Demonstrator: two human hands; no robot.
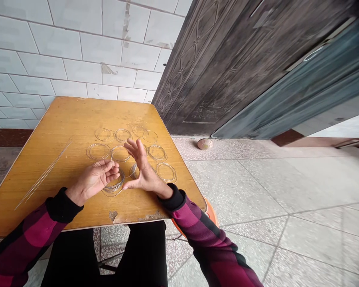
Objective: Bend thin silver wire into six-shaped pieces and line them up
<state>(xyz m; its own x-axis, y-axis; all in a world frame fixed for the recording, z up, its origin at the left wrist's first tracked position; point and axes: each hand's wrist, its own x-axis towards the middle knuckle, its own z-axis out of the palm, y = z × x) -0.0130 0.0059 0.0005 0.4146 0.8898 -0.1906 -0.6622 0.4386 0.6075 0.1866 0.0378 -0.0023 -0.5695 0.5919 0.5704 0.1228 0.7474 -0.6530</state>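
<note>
Metal rings (pixel 97 159) lie on the table (pixel 77 113), some partly hidden by the right hand (pixel 143 171), whose thumb stands wide from its fingers with nothing held. The left hand (pixel 92 179), above a pile (pixel 114 186) of rings, has its fingertips pinched, it seems on a fine wire (pixel 111 156), hard to make out. Below the table's edge, an orange object (pixel 211 213) is mostly covered, and I cannot tell its contents.
</note>
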